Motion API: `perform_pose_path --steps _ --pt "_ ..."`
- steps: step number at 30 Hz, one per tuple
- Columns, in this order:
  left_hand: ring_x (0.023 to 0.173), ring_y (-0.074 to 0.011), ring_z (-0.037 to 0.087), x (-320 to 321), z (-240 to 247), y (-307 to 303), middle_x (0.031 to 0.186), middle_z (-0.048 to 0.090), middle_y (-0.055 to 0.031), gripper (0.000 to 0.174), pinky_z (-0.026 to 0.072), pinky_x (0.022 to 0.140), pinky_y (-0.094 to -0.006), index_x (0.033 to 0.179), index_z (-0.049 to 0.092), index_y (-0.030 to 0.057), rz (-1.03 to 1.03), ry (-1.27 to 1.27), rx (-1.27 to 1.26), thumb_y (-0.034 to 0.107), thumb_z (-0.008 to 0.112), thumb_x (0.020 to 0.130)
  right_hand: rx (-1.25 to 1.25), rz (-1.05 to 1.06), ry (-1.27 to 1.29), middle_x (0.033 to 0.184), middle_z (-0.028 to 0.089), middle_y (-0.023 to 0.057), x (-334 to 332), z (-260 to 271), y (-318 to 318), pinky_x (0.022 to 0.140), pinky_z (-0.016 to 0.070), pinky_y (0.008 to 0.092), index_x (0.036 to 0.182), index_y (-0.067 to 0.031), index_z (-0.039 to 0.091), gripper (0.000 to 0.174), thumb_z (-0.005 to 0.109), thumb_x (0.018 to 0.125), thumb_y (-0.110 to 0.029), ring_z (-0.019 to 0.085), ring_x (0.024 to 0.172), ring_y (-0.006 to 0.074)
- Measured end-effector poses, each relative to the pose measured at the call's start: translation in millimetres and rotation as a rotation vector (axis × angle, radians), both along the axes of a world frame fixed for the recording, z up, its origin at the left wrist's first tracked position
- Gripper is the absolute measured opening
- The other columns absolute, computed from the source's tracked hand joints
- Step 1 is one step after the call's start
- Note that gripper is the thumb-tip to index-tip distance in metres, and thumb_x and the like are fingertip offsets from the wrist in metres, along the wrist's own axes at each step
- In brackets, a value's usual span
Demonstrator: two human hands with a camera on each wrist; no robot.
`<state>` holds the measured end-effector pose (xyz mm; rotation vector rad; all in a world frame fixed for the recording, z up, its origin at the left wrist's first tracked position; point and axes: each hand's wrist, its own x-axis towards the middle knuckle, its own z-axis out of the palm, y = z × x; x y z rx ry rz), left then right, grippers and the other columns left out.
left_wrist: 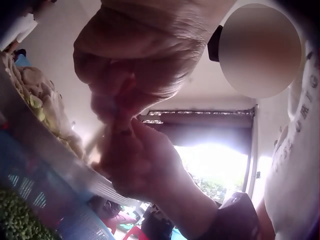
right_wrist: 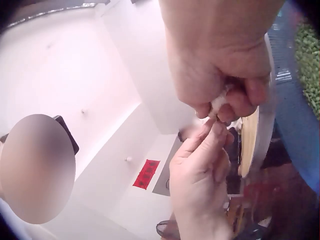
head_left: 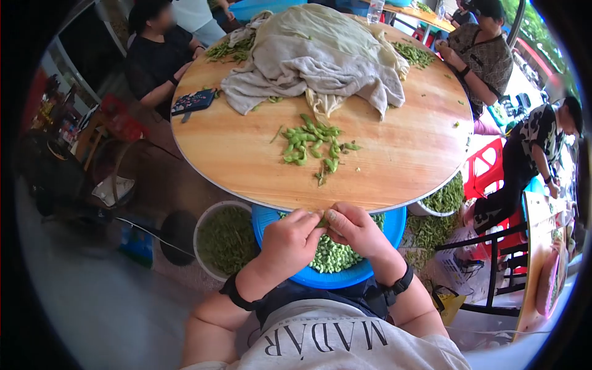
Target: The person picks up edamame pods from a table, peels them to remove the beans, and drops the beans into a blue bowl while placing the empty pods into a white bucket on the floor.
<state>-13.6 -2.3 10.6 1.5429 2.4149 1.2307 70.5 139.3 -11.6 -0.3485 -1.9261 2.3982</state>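
At the table's near edge both hands meet fingertip to fingertip over a blue basin (head_left: 394, 231). The left hand (head_left: 288, 237) pinches a small green soybean pod (head_left: 323, 221), mostly hidden by the fingers. From the other side the right hand (head_left: 361, 233) pinches it too, thumb and fingers bent. In the right wrist view, something whitish (right_wrist: 218, 103) shows at the right hand's fingertips. Shelled green soybeans (head_left: 333, 256) fill the basin below. A small pile of soybean pods (head_left: 302, 145) lies on the wooden tabletop (head_left: 240, 154) beyond the hands.
Damp cloths (head_left: 314, 55) cover a heap at the table's far side, with more pods (head_left: 413, 54) beside them. A dark patterned pouch (head_left: 194, 102) lies at left. A bucket of green pods (head_left: 225, 237) stands left of the basin. Other people sit around the table.
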Motion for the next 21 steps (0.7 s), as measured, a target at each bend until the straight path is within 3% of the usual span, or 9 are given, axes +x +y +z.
perform_pose_path --steps 1,5,8,9,12,13,17,21 --pt "0.065 -0.0296 0.059 -1 -8 0 0.076 0.059 -0.0112 0.022 0.0469 0.053 -0.0364 0.095 0.060 0.0033 -0.007 0.039 0.038 0.010 0.061 0.074 -0.048 -0.020 0.001 0.056 0.043 -0.0039 0 -4 -2 0.043 0.0290 0.0193 0.082 -0.0025 0.053 0.027 0.045 0.094 -0.026 0.037 0.049 0.0038" --pt "0.068 -0.0282 0.061 12 -25 0 0.083 0.061 -0.0142 0.023 0.0485 0.057 -0.0328 0.099 0.060 0.0015 0.030 -0.137 0.187 0.006 0.060 0.077 -0.102 -0.069 0.034 0.056 0.043 -0.0044 4 -13 -8 0.043 0.0268 0.0189 0.080 -0.0042 0.052 0.026 0.044 0.094 -0.024 0.035 0.049 0.0034" --pt "0.068 -0.0139 0.058 29 -54 -3 0.077 0.061 -0.0053 0.019 0.0469 0.060 -0.0252 0.099 0.060 -0.0041 0.121 -0.560 0.261 0.002 0.058 0.081 -0.042 -0.132 0.009 0.057 0.043 -0.0041 9 -32 -18 0.044 0.0299 0.0208 0.078 -0.0035 0.052 0.025 0.045 0.093 -0.021 0.037 0.050 0.0045" --pt "0.064 -0.0061 0.051 36 -68 -2 0.075 0.058 0.0002 0.018 0.0429 0.055 -0.0205 0.101 0.060 -0.0032 0.139 -0.704 0.313 0.005 0.055 0.085 -0.012 -0.133 -0.005 0.059 0.042 -0.0042 12 -39 -21 0.044 0.0291 0.0200 0.078 -0.0042 0.051 0.024 0.045 0.093 -0.022 0.037 0.051 0.0044" --pt "0.057 -0.0033 0.046 51 -84 -4 0.071 0.056 0.0013 0.019 0.0362 0.049 -0.0174 0.100 0.060 -0.0008 0.179 -1.117 0.331 0.010 0.051 0.088 0.087 -0.191 -0.067 0.060 0.043 -0.0037 24 -64 -29 0.044 0.0289 0.0199 0.076 -0.0044 0.051 0.024 0.046 0.093 -0.021 0.037 0.051 0.0046" --pt "0.052 -0.0015 0.039 53 -89 -3 0.066 0.051 0.0030 0.019 0.0295 0.045 -0.0163 0.098 0.059 0.0015 0.189 -1.159 0.300 0.015 0.047 0.091 0.120 -0.221 -0.093 0.059 0.044 -0.0034 28 -71 -32 0.044 0.0292 0.0202 0.076 -0.0042 0.051 0.024 0.047 0.092 -0.020 0.037 0.051 0.0048" --pt "0.049 -0.0027 0.038 53 -111 4 0.061 0.044 0.0042 0.018 0.0297 0.043 -0.0176 0.092 0.054 0.0031 0.114 -1.125 0.236 0.016 0.043 0.093 0.159 -0.316 -0.130 0.055 0.047 0.0002 36 -84 -33 0.044 0.0323 0.0236 0.071 -0.0017 0.051 0.026 0.050 0.091 -0.019 0.040 0.051 0.0064" --pt "0.047 -0.0041 0.039 46 -122 9 0.060 0.045 0.0033 0.016 0.0300 0.041 -0.0188 0.087 0.054 0.0057 0.058 -1.297 0.211 0.018 0.045 0.091 0.382 -0.327 -0.062 0.055 0.048 0.0023 43 -97 -26 0.044 0.0336 0.0244 0.071 -0.0003 0.052 0.025 0.051 0.089 -0.017 0.041 0.051 0.0070"
